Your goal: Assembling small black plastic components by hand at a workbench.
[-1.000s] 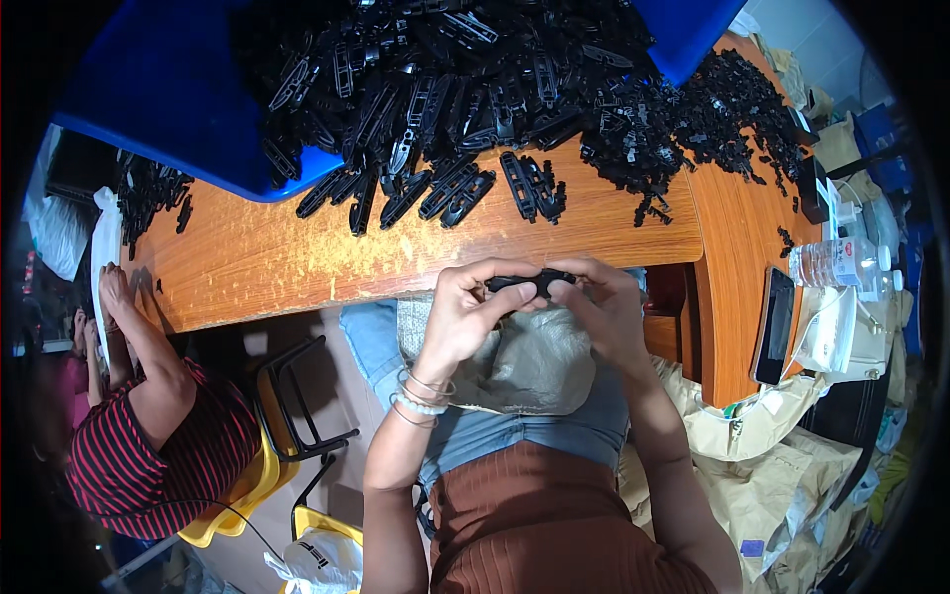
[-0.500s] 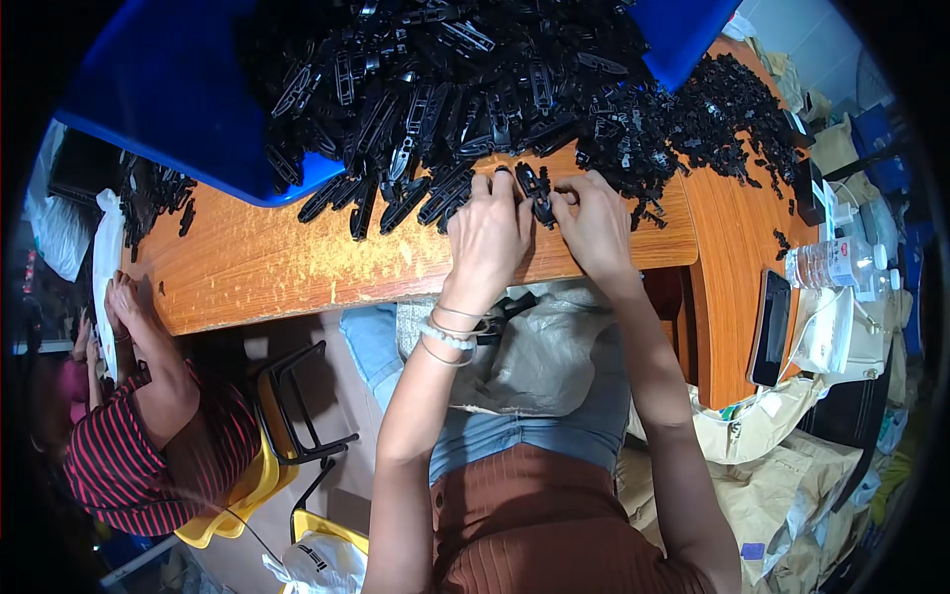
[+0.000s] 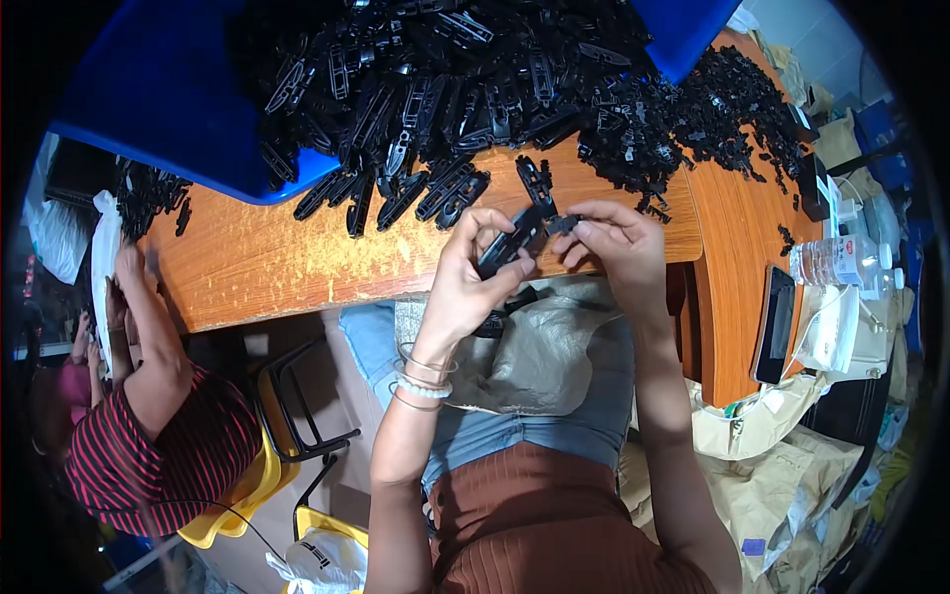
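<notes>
In the centre of the frame, the left hand [image 3: 469, 272] has its grip closed around a long black plastic part [image 3: 508, 245], which is tilted. Just to the right, the right hand [image 3: 625, 245] pinches a small black plastic piece [image 3: 564, 225] with fingertips. A brown wooden bench [image 3: 386, 259] carries a heap of black plastic parts [image 3: 416, 99] at the upper middle.

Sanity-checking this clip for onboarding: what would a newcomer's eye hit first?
Probably the heap of black parts across the top, spread between the walls of a blue bin and onto the wooden table. Next, near the middle, the left hand holding a long dark piece and the right hand pinching a small black piece. Then the striped top of a co-worker, lower left.
</notes>
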The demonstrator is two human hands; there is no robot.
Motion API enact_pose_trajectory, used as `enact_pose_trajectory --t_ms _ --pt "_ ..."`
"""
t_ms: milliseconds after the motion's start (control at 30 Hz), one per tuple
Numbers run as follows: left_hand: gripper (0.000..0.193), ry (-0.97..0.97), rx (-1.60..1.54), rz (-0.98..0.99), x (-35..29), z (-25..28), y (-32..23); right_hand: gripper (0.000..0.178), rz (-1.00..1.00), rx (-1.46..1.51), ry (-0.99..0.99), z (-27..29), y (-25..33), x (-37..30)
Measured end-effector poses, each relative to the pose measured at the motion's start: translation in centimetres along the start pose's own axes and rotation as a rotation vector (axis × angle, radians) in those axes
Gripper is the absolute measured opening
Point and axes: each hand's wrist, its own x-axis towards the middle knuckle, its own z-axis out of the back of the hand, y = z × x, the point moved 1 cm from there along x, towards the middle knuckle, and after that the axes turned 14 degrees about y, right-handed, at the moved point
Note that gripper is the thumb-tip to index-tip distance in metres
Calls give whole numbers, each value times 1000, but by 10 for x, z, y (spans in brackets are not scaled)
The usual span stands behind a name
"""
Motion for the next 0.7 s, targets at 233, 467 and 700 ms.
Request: enact_pose_trajectory --t_ms 233,467,700 --pt "23 8 18 8 -8 -12 -10 13 222 -353 -41 -24 6 -12" --pt "19 -25 -43 27 -12 -16 -15 15 256 -694 -143 -33 2 -19" --pt "17 -56 220 40 -18 -14 -18 23 57 -534 -4 -28 -7 -25"
